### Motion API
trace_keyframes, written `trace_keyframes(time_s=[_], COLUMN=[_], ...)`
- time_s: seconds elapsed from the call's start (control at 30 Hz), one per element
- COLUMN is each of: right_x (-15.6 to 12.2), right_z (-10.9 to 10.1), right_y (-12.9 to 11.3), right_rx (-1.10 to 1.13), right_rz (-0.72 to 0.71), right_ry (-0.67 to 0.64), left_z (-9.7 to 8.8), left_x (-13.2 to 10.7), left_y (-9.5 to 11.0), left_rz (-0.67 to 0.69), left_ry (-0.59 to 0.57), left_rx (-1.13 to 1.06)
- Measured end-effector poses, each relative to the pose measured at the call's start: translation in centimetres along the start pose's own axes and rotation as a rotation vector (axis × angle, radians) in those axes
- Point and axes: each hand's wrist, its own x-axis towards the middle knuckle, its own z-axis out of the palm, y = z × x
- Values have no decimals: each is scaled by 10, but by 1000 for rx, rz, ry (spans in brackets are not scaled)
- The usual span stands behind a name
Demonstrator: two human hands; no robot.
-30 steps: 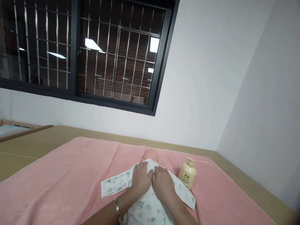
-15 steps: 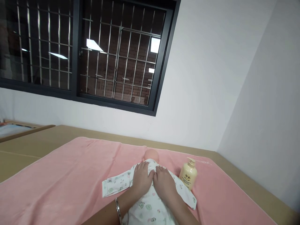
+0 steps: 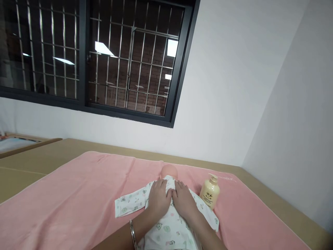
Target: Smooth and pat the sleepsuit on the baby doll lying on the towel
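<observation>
Head view: a person's two bare hands lie on a doll on a pink blanket. The left hand is open, its palm down and its fingers extended over the upper part of the doll's white printed suit. The right hand, also open and palm down, rests beside it on the same cloth, fingers pointing away from the wearer. The two thumbs come close together over the middle of the suit; whether they touch cannot be told. Neither hand is closed around anything.

The doll lies lengthwise in front of the person, its round, pinkish head at the far end, just beyond the fingertips. Whether it is face up or face down cannot be made out. One sleeve stretches out to the left across the blanket; the other sleeve slants down to the right, partly behind the right hand and forearm. A silvery bracelet circles the left wrist.

A pale yellow pump bottle stands just beside the right-hand sleeve, near the right hand. The blanket, creased at left, is spread over a tan surface. Behind rise a white wall and a dark-framed window with metal bars.
</observation>
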Motion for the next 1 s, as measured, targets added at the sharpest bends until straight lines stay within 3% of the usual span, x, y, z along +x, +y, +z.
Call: trace_keyframes(time_s=[0.2, 0.43, 1.0], right_x=[-5, 8, 8], right_z=[-2, 9, 13], right_y=[-9, 12, 16], right_rx=[-27, 69, 91], right_rz=[-13, -7, -29], right_ry=[20, -53, 6], left_z=[-5, -3, 0], left_x=[6, 5, 3], left_y=[-1, 0, -2], left_rz=[-46, -47, -6], left_ry=[-115, -97, -55], left_rx=[1, -15, -16])
